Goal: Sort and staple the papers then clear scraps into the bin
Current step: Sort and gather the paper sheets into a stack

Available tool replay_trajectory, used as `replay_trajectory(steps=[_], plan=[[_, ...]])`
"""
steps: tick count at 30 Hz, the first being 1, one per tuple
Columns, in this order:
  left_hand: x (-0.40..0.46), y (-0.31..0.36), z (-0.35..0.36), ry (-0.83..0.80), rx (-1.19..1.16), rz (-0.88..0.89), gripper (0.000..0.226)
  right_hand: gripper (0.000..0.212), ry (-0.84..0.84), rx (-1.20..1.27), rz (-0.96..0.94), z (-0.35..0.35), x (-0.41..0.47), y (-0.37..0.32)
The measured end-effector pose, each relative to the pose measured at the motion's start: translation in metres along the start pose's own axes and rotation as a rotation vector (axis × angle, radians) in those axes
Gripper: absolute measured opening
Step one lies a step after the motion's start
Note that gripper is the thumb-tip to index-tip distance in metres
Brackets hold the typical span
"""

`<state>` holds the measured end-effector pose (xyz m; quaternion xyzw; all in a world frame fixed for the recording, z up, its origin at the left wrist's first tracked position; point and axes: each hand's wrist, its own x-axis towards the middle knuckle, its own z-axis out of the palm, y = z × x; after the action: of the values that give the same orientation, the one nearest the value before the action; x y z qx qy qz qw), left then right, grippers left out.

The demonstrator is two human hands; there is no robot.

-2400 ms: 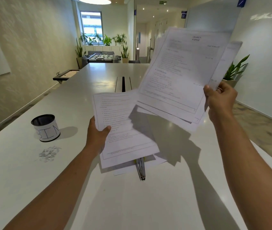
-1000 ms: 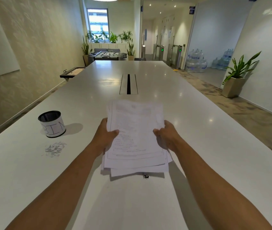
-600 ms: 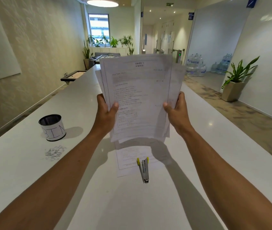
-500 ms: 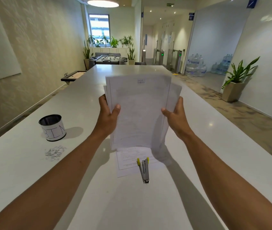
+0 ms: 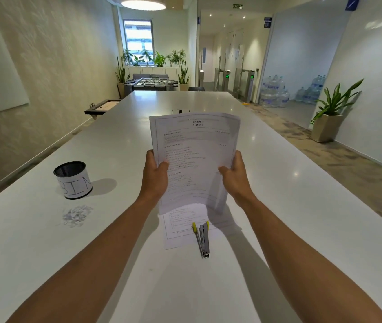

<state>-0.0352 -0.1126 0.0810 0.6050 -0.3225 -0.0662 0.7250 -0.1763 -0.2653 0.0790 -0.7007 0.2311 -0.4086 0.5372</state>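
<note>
Person is standing at a long white table [image 5: 278,206], holding a stack of papers [image 5: 197,159] upright above the tabletop with both hands. Left hand [image 5: 155,177] is gripping the stack's left edge, thumb curled over the front page, fingers hidden behind. Right hand [image 5: 235,177] is gripping the right edge the same way, thumb on the front, rest of the fingers behind the sheets. Top page is facing the person, printed heading reading "GRADE 1 SCIENCE"; smaller text too blurred to read. How many sheets are in the stack, cannot tell. Bottom edge of the stack is hanging over a single sheet [image 5: 180,229] lying flat on the table, whether touching it or just above, cannot tell. A stapler [image 5: 202,238] with yellow ends is lying on that sheet's near right corner, its metal tip sticking out past the paper edge toward the person. Off to the left, well apart from the papers, a black cylindrical bin [image 5: 73,180] wrapped in a white label with "BIN" handwritten on it is standing upright. Just near side of the bin, a small pile of paper scraps [image 5: 76,214] is sitting on the table, apart from the bin.
</note>
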Motion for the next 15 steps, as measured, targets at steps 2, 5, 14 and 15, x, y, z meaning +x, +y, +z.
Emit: replay_trajectory(steps=[2, 5, 14, 15], plan=[[0.001, 0.002, -0.003, 0.008, -0.054, -0.033, 0.017, 0.031, 0.033, 0.063, 0.036, -0.001, 0.0, 0.001], [0.0, 0.001, -0.006, 0.006, -0.09, -0.079, 0.022, 0.039, 0.04, 0.108, 0.072, 0.0, -0.003, 0.004], [-0.003, -0.001, 0.004, 0.03, -0.013, -0.096, 0.027, 0.046, 0.061, 0.065, 0.013, 0.006, -0.005, 0.0], [-0.004, -0.001, 0.004, 0.028, 0.001, -0.09, 0.028, 0.046, 0.054, 0.061, 0.01, 0.006, -0.005, 0.0]])
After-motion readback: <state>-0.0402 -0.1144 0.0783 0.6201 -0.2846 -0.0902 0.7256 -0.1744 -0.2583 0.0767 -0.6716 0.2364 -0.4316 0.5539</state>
